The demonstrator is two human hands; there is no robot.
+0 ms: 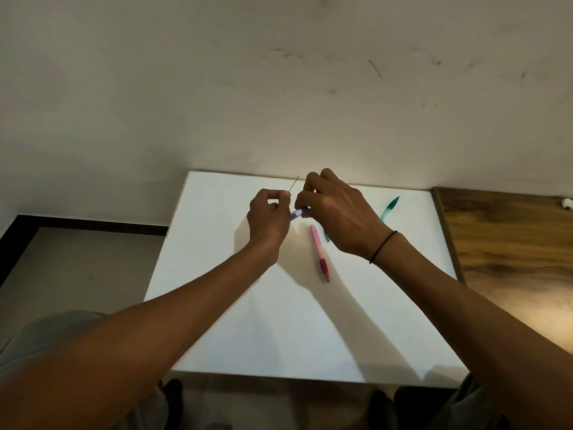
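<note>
Refill (294, 184), left grip (268, 223); pen (300, 211), right grip (338, 217)

- The board (248, 321) is lying against the far wall (279, 103), the wooden table (502, 237) adjoining on its right
- The left hand (268, 217) and right hand (341, 215) are hovering over the board's far part, a short barrel (298, 211) sitting between them
- A thin rod (294, 183) is sticking out beyond the left hand
- One pen (319, 248) is lying nearer than the hands, a second pen (390, 207) right of it, partly under the right hand
</note>
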